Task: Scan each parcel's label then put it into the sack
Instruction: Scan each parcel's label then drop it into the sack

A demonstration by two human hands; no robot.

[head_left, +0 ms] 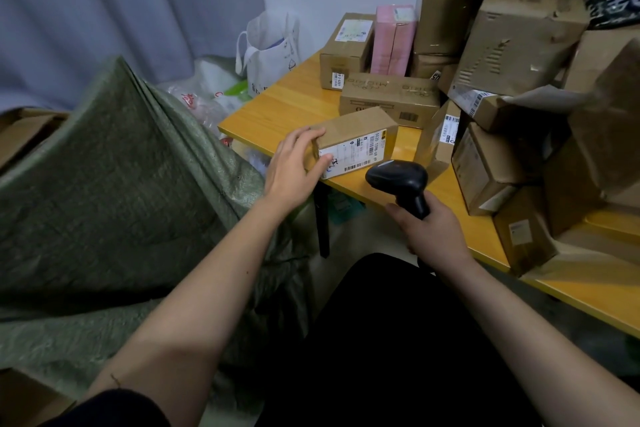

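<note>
Small brown cardboard parcel with white printed label: sits at the near left corner of the yellow wooden worktop, label side facing the person, part of it jutting past the near edge. Left hand: fingers curled over the parcel's left end, grasping it. Right hand: clenched round the handle of the black handheld barcode scanner, whose head hangs just beside the label. Open worktop strip: far left corner only. Heap of brown cardboard boxes: fills the right, cut off at the frame edge, labels mostly unreadable. Green woven sack: left of the worktop, mouth and contents not visible.
</note>
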